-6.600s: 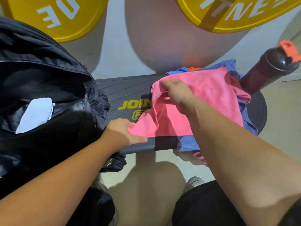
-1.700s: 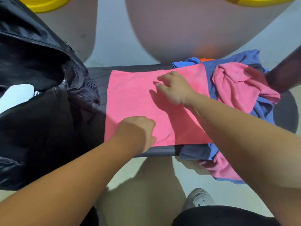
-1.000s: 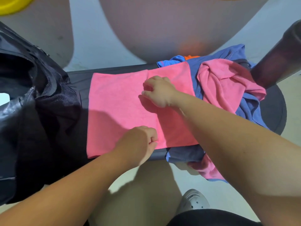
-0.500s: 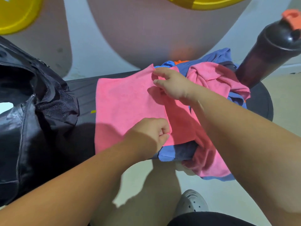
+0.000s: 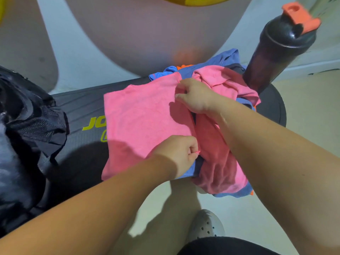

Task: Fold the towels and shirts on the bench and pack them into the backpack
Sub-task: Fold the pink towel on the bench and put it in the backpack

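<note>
So we're mid-fold on the pink towel (image 5: 143,122). It lies across the middle of the worktop (image 5: 81,105), with the black backpack (image 5: 31,129) at the left end and the unfolded heap at the right end. The towel's left part is flat on the worktop and its right edge is raised in our hands.

To do this step well, we'd say carry both right corners over together at the same height, so the edge stays straight and taut. Set them down right on the left corners, then press the crease flat with a palm. If one hand gets ahead, the fold probably goes skewed. We also need to watch that we don't drag the crumpled pink garment (image 5: 219,162) or the blue garment (image 5: 227,57) along, since they sit touching that raised edge.

Our left hand (image 5: 179,153) is curled tight at the near edge, thumb and forefinger pinching the towel's near right corner. Our right hand (image 5: 195,96) is at the far edge, fingers bent and pinching the far right corner, nothing else in it.

The shaker bottle (image 5: 276,52) stands at the far right end, just beside the heap, so swing away from it.
</note>
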A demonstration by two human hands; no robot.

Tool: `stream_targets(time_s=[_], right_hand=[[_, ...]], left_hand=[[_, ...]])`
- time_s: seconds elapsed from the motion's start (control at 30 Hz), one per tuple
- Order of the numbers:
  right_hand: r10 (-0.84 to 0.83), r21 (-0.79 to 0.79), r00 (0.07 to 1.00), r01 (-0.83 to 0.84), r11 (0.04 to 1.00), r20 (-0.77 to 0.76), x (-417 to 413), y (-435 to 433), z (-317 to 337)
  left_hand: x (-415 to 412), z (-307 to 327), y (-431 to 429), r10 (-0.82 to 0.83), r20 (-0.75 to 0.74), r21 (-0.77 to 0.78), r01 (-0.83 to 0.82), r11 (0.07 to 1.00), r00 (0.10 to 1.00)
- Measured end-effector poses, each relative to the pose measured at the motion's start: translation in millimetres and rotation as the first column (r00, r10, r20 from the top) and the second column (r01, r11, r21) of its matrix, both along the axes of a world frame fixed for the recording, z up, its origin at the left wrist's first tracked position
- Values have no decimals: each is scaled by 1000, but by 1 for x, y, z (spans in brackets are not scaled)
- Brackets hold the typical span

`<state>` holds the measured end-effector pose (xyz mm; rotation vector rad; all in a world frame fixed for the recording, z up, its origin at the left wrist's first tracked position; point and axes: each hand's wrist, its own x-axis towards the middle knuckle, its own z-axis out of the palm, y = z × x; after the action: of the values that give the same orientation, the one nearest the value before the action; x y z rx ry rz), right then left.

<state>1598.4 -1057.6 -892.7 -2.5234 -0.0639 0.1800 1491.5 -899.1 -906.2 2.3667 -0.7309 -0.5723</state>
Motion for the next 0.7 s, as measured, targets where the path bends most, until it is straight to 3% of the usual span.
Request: stream_targets(time_s=[0.2, 0.33, 0.43, 0.53, 0.7], right_hand=[[18, -252, 1000, -20, 967, -9, -10, 17, -1], [50, -543, 998, -17, 840, 46, -17, 35, -2], [51, -570, 998, -64, 819, -39, -15, 38, -10], [26, -551, 995, -73, 831, -92, -9, 34, -15], [-118, -525, 990, 139, 840, 73, 20, 26, -20]], left_hand=[[7, 4, 19, 117, 106, -48, -112, 993, 988], [39, 5, 60, 258, 284, -90, -242, 966, 924], [73, 7, 93, 356, 380, -29, -373, 927, 854], [108, 9, 119, 382, 414, 180, -485, 856, 827], [154, 7, 143, 427, 407, 320, -564, 761, 808]])
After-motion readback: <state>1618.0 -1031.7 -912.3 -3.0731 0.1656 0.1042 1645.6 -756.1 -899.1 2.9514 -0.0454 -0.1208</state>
